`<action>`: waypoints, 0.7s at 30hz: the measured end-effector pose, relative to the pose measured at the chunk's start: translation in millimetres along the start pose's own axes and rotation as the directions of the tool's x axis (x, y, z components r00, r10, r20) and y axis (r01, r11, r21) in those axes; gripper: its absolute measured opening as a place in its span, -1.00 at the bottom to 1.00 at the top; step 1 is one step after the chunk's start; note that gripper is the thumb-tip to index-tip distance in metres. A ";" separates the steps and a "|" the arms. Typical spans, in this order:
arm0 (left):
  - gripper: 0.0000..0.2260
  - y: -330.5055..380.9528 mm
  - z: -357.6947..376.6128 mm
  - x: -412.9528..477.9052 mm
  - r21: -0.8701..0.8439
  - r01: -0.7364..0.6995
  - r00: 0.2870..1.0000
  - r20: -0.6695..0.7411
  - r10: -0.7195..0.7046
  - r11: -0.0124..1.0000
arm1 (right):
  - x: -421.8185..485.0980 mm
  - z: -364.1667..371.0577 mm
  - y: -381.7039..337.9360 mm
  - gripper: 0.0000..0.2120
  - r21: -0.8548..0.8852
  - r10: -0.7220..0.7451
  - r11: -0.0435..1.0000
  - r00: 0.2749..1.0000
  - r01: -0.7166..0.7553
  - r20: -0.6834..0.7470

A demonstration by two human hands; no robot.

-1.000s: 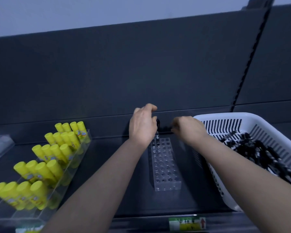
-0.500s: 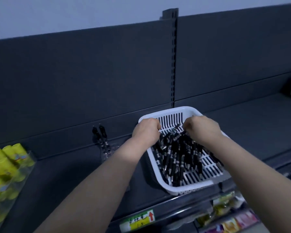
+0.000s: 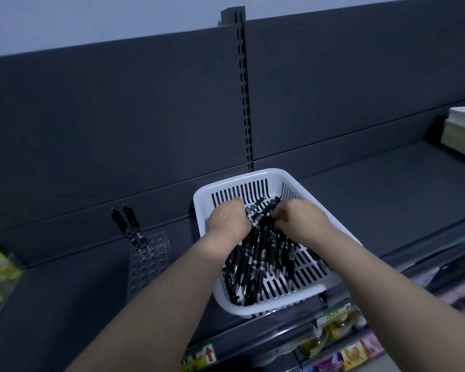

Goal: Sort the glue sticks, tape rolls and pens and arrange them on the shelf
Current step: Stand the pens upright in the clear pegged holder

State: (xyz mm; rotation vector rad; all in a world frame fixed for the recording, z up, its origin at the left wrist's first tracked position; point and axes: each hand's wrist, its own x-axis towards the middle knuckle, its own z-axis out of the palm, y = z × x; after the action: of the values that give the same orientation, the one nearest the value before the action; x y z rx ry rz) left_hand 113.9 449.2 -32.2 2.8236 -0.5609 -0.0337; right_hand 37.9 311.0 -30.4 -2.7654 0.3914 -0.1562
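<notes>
Dark shelf: left hand and right hand curl fingers round pens lying 12-to-6 in the basket; the holder stands at its 9 o'clock, nearest the left hand.

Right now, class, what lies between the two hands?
Black pens in the white basket, between left hand and right hand; the head view shows it.

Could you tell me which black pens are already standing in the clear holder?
Only the two pens at the far end of the holder, left of the white basket; the others lie heaped in it.
</notes>
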 end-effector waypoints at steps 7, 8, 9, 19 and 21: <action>-0.74 -24.4 -43.6 -6.4 -0.310 -0.067 0.953 -0.301 -0.032 0.948 | 10.8 14.0 -29.6 -0.74 -0.083 0.062 0.995 0.989 -0.051 0.133; -0.75 -27.0 -48.2 -8.7 -0.339 -0.075 0.948 -0.315 -0.038 0.938 | 11.5 16.4 -31.7 -0.75 -0.092 0.074 0.994 0.987 -0.062 0.141; -0.77 -30.2 -51.9 -10.8 -0.369 -0.090 0.942 -0.333 -0.042 0.925 | 11.4 17.5 -33.8 -0.78 -0.086 0.081 0.994 0.986 -0.069 0.146; -0.74 -104.4 -108.2 -37.6 -0.388 -0.151 0.832 -0.547 -0.095 0.909 | 11.7 -44.4 -127.7 -0.81 0.370 -0.142 0.906 0.970 0.208 -0.196; -0.79 -124.5 -118.8 -41.8 -0.364 -0.121 0.829 -0.548 -0.107 0.923 | 12.7 -42.4 -150.5 -0.88 0.398 -0.209 0.869 0.947 0.294 -0.244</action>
State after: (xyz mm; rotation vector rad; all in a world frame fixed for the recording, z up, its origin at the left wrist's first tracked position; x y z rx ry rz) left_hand 130.3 605.7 49.0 2.2772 -0.3691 0.6055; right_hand 81.1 429.8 62.6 -2.3525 0.0252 -0.5162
